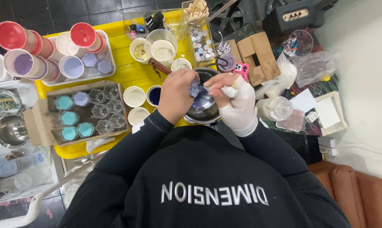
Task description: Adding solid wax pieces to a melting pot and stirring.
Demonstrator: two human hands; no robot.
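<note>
Both my hands meet over a small steel pot [204, 107] with a wooden handle [159, 66] that sits at the near edge of a yellow table [127, 71]. My bare left hand [176, 95] pinches a small purple lump [195, 88] above the pot. My right hand [237, 103], in a white glove with the fingertips bare, grips the same lump from the other side. Purple liquid shows inside the pot.
A cardboard tray [87, 112] at left holds small glass cups, some filled teal or lilac. White cups [134, 96] stand beside it. Red and purple-filled containers [51, 50] sit far left. A cardboard box [254, 55], plastic bags and a pink phone lie to the right.
</note>
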